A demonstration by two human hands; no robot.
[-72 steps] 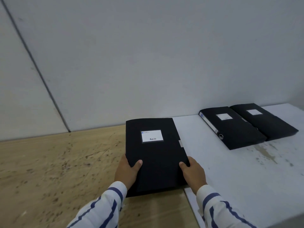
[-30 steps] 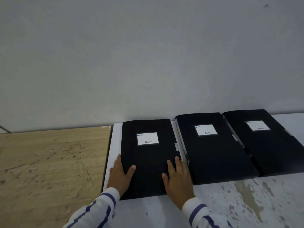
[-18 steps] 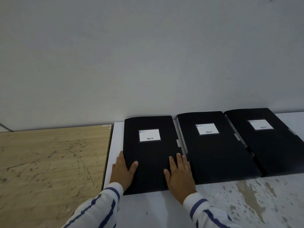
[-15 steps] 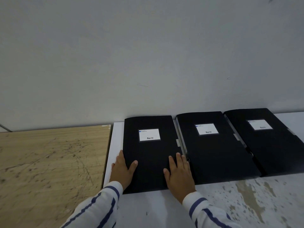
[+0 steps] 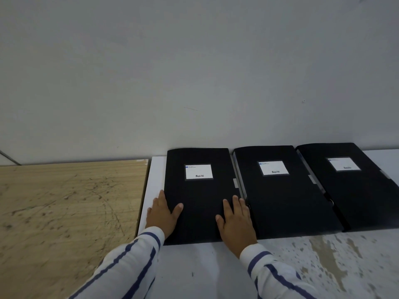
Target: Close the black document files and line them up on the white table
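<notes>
Three black document files lie shut and flat in a row on the white table (image 5: pixel 280 266), their far ends against the wall (image 5: pixel 194 72). The left file (image 5: pixel 200 197) sits near the table's left edge, beside a wooden surface (image 5: pixel 64 201); the middle file (image 5: pixel 280 190) lies just beside it, and the right file (image 5: pixel 354 186) lies against the middle one. Each carries a white label (image 5: pixel 198 171) on its cover. The left hand (image 5: pixel 162 214) rests open against the left file's left edge, thumb laid on the cover. The right hand (image 5: pixel 236 221) lies flat and open on the near right corner of the same file, fingers (image 5: pixel 235 203) reaching the seam with the middle file. Neither hand encloses anything; both press or steady. Judgement: the files appear rigid, box-type and boarded, so they should slide as one piece without flexing. The matte covers seem to offer fair friction to a flat palm. Weight cannot be determined, as the contents are hidden. The best purchase appears to be the two long side edges near the front, as now taken, or a palm on the cover for small nudges. The near edges look roughly level; the row appears nearly or fully aligned.
</notes>
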